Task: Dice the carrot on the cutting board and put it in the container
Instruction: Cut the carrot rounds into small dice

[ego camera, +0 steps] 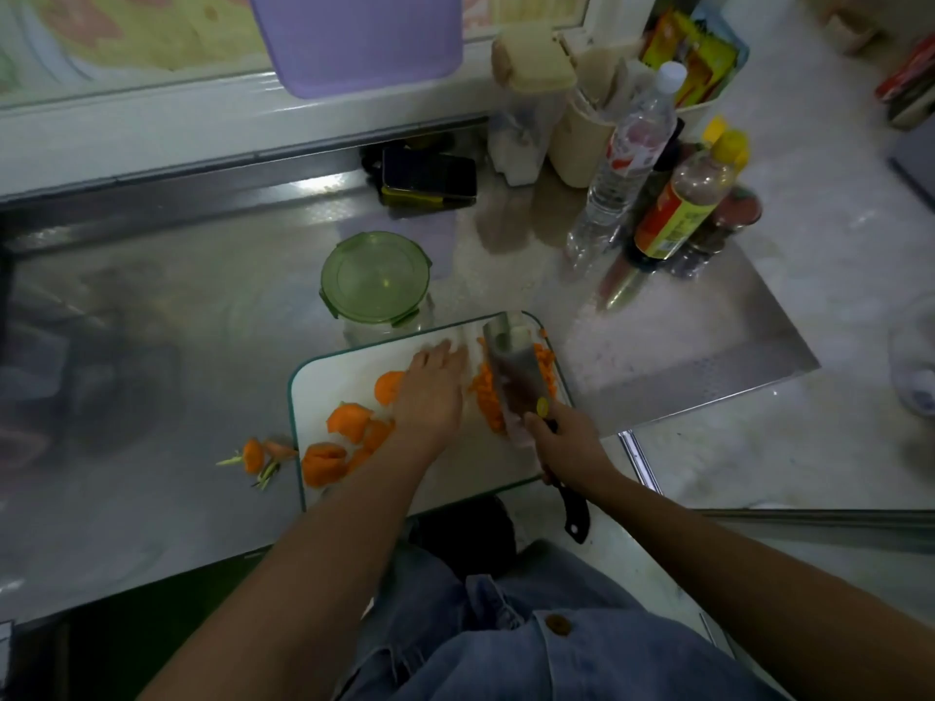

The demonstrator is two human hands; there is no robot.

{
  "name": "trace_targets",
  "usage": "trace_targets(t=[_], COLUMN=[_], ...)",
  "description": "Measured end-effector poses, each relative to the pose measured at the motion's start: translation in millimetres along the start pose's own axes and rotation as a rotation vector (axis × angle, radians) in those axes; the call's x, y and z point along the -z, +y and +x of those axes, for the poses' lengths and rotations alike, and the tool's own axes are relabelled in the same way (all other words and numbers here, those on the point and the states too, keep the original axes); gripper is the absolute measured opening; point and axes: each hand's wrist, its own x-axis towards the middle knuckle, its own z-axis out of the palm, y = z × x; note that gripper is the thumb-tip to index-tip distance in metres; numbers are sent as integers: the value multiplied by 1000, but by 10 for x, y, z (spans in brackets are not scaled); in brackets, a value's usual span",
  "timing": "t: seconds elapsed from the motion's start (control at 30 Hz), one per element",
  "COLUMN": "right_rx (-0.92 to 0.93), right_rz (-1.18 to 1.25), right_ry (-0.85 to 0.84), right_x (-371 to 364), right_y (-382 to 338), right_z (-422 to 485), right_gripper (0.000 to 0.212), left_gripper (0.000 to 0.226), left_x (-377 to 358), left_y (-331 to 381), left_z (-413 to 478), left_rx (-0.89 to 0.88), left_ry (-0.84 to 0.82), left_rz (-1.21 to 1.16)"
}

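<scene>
Carrot sits in 2 forms on the cutting board [344,376]: a heap of small dice [488,397] at the right end, against the blade of the cleaver [511,366], and several thick slices [349,422] at the left end, not yet diced. These dice are light, stiff and damp, so I judge they will scatter or roll if pushed fast; scooping them between blade and palm looks safer than pinching. The slices are firm and rounded and could slip under the blade unless laid flat. The left hand [430,392] lies flat on the board between slices and dice, fingers straight, holding nothing. The right hand [566,442] is wrapped round the cleaver's black handle, blade tilted over the dice. The container [374,328] stands just beyond the board's far edge with its green lid [374,278] on, so it must be opened first. Some dice lie close to the board's right edge, where spills seem likeliest. Open counter [202,296] lies to the left; bottles [627,159] crowd the far right.
</scene>
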Motion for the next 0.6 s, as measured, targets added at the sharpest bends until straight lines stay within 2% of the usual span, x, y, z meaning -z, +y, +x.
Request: trace_targets(t=[0.07, 0.17, 0.37, 0.6], right_rx=[-2, 7, 77, 97], right_rz=[3, -27, -96, -175], right_ry=[-6, -23, -30, -37], right_x=[1, -9, 5, -29], right_y=[-4, -10, -39, -31], right_z=[7, 24, 31, 116], right_gripper=[24, 26, 28, 31], left_gripper=[50, 31, 14, 11], left_x=[-7, 26, 35, 57], left_y=[15, 51, 7, -113], left_z=[72, 117, 36, -131], left_rx=[14, 41, 92, 96], left_ry=[-18, 4, -7, 12], left_rz=[42, 43, -85, -135])
